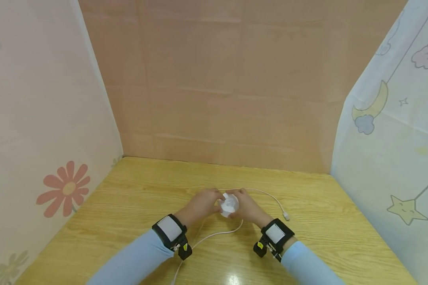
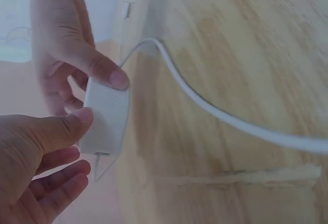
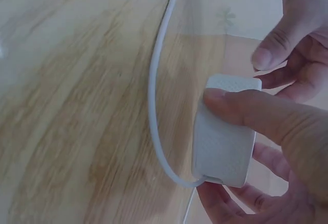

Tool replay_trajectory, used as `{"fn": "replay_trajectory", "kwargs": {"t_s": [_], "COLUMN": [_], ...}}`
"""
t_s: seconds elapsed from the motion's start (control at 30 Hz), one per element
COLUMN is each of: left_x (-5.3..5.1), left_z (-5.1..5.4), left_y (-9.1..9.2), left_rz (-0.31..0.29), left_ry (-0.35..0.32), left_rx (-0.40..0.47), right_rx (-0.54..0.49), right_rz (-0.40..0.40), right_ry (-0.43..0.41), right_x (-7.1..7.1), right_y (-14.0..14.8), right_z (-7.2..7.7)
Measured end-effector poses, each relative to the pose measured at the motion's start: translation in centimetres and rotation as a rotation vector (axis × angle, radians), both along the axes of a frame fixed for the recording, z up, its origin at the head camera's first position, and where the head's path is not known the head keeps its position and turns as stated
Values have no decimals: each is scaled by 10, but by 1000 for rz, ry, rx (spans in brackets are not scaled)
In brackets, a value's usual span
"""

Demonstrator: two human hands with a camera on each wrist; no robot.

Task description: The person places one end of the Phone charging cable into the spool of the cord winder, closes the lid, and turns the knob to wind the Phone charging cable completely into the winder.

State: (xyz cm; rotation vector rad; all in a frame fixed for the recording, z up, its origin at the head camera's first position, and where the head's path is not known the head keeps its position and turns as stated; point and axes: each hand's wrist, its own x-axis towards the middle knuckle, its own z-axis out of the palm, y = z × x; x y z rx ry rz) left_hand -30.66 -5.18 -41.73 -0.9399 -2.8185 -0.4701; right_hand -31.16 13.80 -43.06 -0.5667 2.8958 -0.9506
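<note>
A white case (image 1: 229, 205) is held up between the hands, its near face looking round in the head view and its side looking like a rounded block in the wrist views. A white cable (image 3: 156, 96) runs from the case's lower end. My right hand (image 1: 249, 206) holds the case, thumb on its textured side and fingers around behind. My left hand (image 1: 201, 204) is at the case's left edge with thumb and fingers parted and loosely bent; in the right wrist view its thumb (image 3: 262, 59) is just off the case. Whether its fingertips touch the case is unclear.
The cable's USB plug (image 1: 286, 216) lies on the wooden table (image 1: 128, 206) to the right. Another cable length (image 1: 214, 234) curves toward the near edge. A brown wall (image 1: 235, 79) stands behind; patterned sheets (image 1: 388, 158) hang at both sides.
</note>
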Motion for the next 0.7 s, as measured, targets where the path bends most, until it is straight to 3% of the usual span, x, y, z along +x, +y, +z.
{"fn": "replay_trajectory", "kwargs": {"t_s": [0.17,0.3,0.4,0.5,0.6,0.63,0.7], "left_x": [-4,-6,-7,-4,9,15,31], "left_z": [-9,-17,-18,-12,1,5,12], "left_y": [4,3,-1,-5,-6,-5,-3], "left_rz": [24,30,-13,-119,-188,-177,-96], "left_ry": [-61,-70,-40,-20,-132,-200,-365], "left_rx": [-26,-26,-63,-115,-154,-187,-285], "right_rx": [39,27,25,51,62,63,51], "right_rz": [31,38,44,58,57,53,37], "right_ry": [-27,-53,-59,-38,-22,-18,-19], "right_x": [-6,-10,-12,-13,-13,-13,-12], "right_y": [0,0,0,-1,-1,-1,0], "right_z": [-8,-13,-14,-15,-15,-15,-14]}}
